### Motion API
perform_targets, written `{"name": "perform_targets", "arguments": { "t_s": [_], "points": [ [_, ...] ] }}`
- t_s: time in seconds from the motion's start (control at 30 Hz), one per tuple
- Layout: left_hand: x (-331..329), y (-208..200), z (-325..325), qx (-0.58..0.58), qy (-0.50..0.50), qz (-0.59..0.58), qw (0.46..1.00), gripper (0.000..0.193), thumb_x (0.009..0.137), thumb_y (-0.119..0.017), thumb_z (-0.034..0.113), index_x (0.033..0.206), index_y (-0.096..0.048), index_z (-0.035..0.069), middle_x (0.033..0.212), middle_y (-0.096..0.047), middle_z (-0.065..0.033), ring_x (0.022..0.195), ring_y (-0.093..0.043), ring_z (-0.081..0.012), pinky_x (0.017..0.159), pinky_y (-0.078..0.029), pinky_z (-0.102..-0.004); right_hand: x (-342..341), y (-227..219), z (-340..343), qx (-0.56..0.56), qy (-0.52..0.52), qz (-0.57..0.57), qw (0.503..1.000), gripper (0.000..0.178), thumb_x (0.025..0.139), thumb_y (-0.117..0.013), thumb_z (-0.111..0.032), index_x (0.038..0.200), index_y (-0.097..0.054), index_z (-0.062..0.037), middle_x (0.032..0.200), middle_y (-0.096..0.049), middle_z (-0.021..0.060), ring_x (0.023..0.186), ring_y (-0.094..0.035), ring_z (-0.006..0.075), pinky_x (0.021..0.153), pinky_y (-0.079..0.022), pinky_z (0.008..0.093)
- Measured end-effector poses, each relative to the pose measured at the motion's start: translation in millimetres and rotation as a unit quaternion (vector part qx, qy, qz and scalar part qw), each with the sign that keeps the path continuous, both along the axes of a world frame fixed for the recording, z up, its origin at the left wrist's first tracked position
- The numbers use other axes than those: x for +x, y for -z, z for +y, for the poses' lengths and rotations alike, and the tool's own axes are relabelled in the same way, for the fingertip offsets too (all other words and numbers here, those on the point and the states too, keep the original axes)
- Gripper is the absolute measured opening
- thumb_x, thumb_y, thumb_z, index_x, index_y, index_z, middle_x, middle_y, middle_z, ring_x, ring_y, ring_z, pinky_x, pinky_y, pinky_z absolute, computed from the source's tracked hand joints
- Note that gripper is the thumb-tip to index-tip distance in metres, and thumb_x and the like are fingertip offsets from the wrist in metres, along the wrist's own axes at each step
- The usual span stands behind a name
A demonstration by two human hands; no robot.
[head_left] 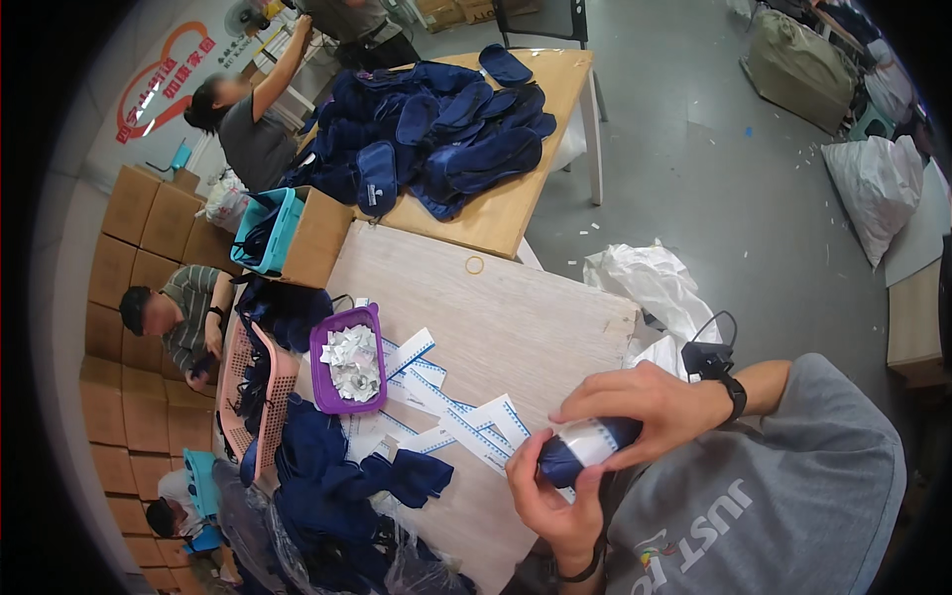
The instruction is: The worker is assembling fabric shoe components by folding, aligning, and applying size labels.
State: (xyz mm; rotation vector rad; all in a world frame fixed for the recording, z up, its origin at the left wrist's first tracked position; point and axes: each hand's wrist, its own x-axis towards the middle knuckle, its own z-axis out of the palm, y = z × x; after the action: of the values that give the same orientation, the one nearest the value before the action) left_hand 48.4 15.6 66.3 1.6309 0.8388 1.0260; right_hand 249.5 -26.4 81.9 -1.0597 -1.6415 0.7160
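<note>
Beside a pale tabletop [555, 307], your curled fingers are gripping a navy fabric bundle [561, 463]; your left hand [553, 504] is cupping one end, your right hand [637, 405] clasping the other, apparently holding its white band [587, 442] snug; paper strips [458, 419] are lying handy.

A rolled navy cloth bundle [559, 463], wrapped by a white band [588, 442], lies aslant between both hands [548, 499] [640, 402].

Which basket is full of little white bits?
The purple rectangular plastic basket. The pink perforated plastic basket and the upper turquoise plastic basket show dark things inside instead.
</note>
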Motion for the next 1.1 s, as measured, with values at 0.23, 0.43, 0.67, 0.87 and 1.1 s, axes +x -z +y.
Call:
{"name": "perform_targets", "arguments": {
  "t_s": [0.23, 0.43, 0.67, 0.87, 1.1],
  "points": [
    [1.8, 5.9, 8.2, -0.275, 0.038, -0.246, 0.928, 0.070, 0.098, -0.073, 0.045, 0.139, -0.047, -0.005, 0.130, -0.060, -0.0205, 0.123, -0.060, -0.0322, 0.107, -0.049, -0.0452, -2.5, -16.2, 10.2, 0.047, 0.023, 0.095, 0.994, 0.063, 0.080, -0.090, -0.015, 0.136, -0.062, -0.0030, 0.120, -0.069, 0.0120, 0.105, -0.072, 0.0256, 0.089, -0.059, 0.0340],
    [-7.2, 17.7, 10.8, -0.309, 0.095, -0.254, 0.912, 0.070, 0.101, -0.066, 0.046, 0.144, -0.044, -0.006, 0.132, -0.059, -0.0218, 0.122, -0.063, -0.0331, 0.104, -0.053, -0.0458, -11.2, -14.6, 11.7, 0.089, 0.047, 0.067, 0.993, 0.059, 0.078, -0.089, -0.015, 0.132, -0.066, -0.0056, 0.115, -0.069, 0.0101, 0.097, -0.072, 0.0247, 0.078, -0.060, 0.0323],
    [-13.1, 34.3, 5.1, -0.356, 0.076, -0.281, 0.888, 0.069, 0.101, -0.058, 0.045, 0.146, -0.042, -0.005, 0.131, -0.060, -0.0209, 0.114, -0.067, -0.0305, 0.099, -0.056, -0.0418, -17.1, -15.0, 8.9, 0.105, 0.058, 0.061, 0.991, 0.060, 0.076, -0.088, -0.012, 0.131, -0.067, -0.0065, 0.116, -0.069, 0.0108, 0.100, -0.071, 0.0275, 0.077, -0.060, 0.0336],
    [-14.0, 32.7, 4.7, -0.374, 0.089, -0.280, 0.880, 0.071, 0.098, -0.060, 0.045, 0.146, -0.042, -0.004, 0.129, -0.062, -0.0202, 0.108, -0.068, -0.0272, 0.090, -0.060, -0.0390, -19.1, -14.9, 7.9, 0.110, 0.059, 0.052, 0.991, 0.060, 0.074, -0.089, -0.011, 0.130, -0.068, -0.0068, 0.116, -0.069, 0.0108, 0.104, -0.071, 0.0282, 0.077, -0.060, 0.0345],
    [-11.7, 30.7, 5.3, -0.356, 0.104, -0.281, 0.885, 0.076, 0.096, -0.063, 0.049, 0.146, -0.043, -0.004, 0.125, -0.064, -0.0202, 0.102, -0.070, -0.0272, 0.089, -0.060, -0.0382, -20.0, -13.3, 5.3, 0.103, 0.052, 0.053, 0.992, 0.062, 0.074, -0.089, -0.012, 0.132, -0.067, -0.0079, 0.120, -0.069, 0.0109, 0.108, -0.069, 0.0277, 0.079, -0.060, 0.0352]
  ]
}}
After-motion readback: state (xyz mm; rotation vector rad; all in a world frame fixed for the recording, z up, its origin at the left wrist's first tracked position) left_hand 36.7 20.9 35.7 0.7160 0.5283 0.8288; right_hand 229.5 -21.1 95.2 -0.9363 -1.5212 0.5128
